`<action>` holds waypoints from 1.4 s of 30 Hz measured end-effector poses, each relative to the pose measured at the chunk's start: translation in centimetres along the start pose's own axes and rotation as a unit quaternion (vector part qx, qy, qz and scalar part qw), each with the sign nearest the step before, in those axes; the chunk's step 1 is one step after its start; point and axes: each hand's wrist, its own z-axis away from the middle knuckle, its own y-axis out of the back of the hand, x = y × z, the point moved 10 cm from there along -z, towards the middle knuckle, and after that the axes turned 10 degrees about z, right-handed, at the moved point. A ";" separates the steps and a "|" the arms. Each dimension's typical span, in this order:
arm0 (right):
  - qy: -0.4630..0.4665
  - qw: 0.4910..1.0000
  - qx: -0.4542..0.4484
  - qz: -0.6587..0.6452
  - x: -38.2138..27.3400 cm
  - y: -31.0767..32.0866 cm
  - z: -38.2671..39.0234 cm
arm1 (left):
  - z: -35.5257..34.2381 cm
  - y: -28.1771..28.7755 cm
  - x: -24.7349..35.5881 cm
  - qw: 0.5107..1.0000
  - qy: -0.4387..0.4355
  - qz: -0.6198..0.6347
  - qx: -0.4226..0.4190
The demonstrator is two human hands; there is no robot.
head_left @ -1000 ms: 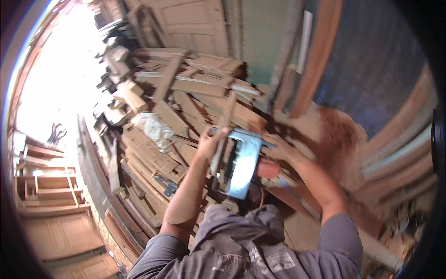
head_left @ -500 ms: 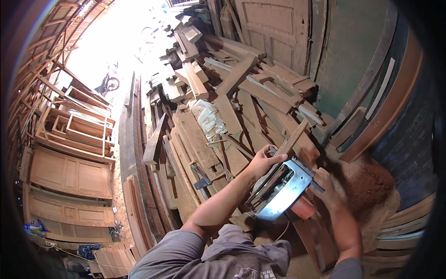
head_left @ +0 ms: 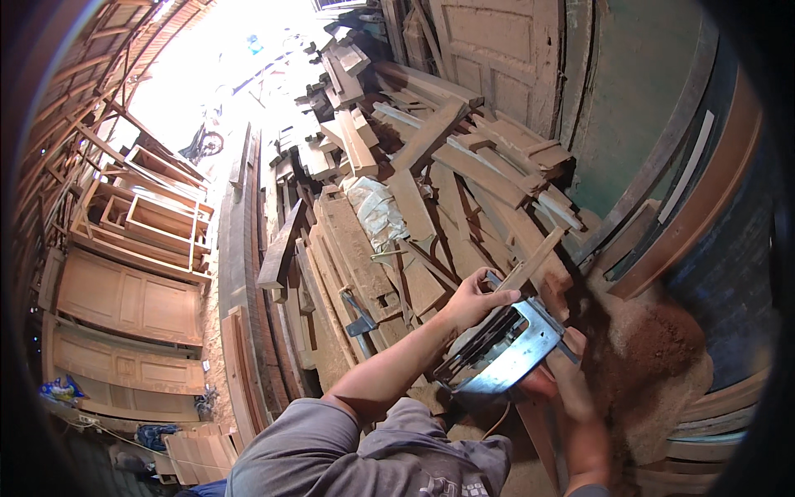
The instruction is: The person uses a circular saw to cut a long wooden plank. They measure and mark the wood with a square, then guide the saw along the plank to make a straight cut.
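Note:
In front of me is a circular saw (head_left: pixel 517 351) turned with its silver base plate upward. A reddish motor housing (head_left: pixel 540 383) shows below the plate. My left hand (head_left: pixel 476 300) is closed at the plate's far edge, its thumb pressed over a narrow wooden strip (head_left: pixel 537 257) that sticks out beyond the saw. What the left fingers do underneath is partly hidden. At the plate's right side, my right hand (head_left: pixel 570 364) is wrapped round the saw near the housing; that forearm is blurred.
Piled timber (head_left: pixel 348 240) covers the floor ahead, with a pale plastic bag (head_left: pixel 374 211) and a hammer-like tool (head_left: pixel 358 315) on it. Panelled doors (head_left: pixel 128 298) and frames stand left. Sawdust (head_left: pixel 654 348) lies at right, beside a dark board. A cord (head_left: pixel 498 419) runs below the saw.
The saw and strip have shifted slightly downward in view with my left hand. My right hand and forearm have swung left and lower, closer under the saw, covering more of the reddish housing.

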 end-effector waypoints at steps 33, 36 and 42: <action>-0.137 0.953 -0.192 -0.191 -0.3 0.6 -4.2 | -0.8 0.6 0.8 1.000 0.005 -0.022 -0.016; -0.092 0.976 -0.117 -0.161 0.1 0.9 -2.9 | -0.9 0.6 0.8 1.000 0.008 -0.015 -0.017; -0.463 0.527 -0.317 -0.638 1.9 -4.8 3.9 | 0.2 1.0 0.8 1.000 0.006 0.004 0.016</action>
